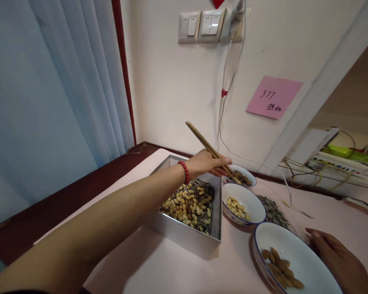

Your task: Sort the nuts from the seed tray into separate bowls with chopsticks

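My left hand (207,161), with a red bead bracelet (184,172) at its wrist, is closed around a pair of wooden chopsticks (202,140). Their lower tips reach into the far bowl (254,179) among brown nuts (243,178); whether they grip one I cannot tell. Beneath my forearm stands a metal box (184,233) of unshelled peanuts (187,208) mixed with striped sunflower seeds (207,188). My right hand (340,257) is beside the nearest bowl (306,253), which contains almonds in their shells (280,267). Its fingers are drawn together; what they pinch, if anything, is unclear.
A middle bowl (254,204) has pale peanuts (236,209) in it. Sunflower seeds (272,210) lie in a heap to its right. A white cable (263,161) runs down the wall onto the pink-covered table (147,261). A blue curtain (64,81) hangs at left.
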Available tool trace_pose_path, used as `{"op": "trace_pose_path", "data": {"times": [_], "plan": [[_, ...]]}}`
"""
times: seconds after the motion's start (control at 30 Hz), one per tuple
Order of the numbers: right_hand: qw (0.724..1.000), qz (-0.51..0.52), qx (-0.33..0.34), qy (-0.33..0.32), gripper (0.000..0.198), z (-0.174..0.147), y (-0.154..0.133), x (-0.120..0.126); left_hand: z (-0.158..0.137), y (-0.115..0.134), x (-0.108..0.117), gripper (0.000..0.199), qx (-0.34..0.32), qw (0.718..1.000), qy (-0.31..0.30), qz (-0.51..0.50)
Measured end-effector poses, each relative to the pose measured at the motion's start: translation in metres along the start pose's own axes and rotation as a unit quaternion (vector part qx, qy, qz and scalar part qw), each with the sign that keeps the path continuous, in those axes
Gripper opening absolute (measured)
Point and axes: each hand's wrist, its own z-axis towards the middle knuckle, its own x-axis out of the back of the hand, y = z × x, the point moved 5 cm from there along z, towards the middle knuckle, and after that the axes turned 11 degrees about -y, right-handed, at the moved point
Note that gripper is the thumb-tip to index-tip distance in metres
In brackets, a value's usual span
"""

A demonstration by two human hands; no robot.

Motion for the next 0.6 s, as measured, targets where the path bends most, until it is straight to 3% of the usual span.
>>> {"op": "trace_pose_path", "data": {"times": [0.13, 0.3, 0.43, 0.6], "plan": [[0.998, 0.046, -0.023, -0.021, 0.052, 0.001, 0.005, -0.003, -0.001, -0.013, -0.001, 0.020, 0.014, 1.000, 0.007, 0.004], [0.999, 0.040, -0.021, -0.025, 0.057, 0.004, 0.009, -0.005, -0.015, -0.007, 0.035, 0.033, -0.008, 0.999, 0.047, -0.007], [0.998, 0.044, -0.028, -0.034, 0.060, 0.006, 0.013, -0.006, -0.021, -0.010, 0.050, 0.034, 0.071, 0.994, 0.050, 0.069], [0.999, 0.009, -0.005, -0.037, 0.065, 0.010, 0.018, -0.006, -0.016, -0.035, 0.041, 0.027, 0.160, 0.979, -0.017, 0.123]]}}
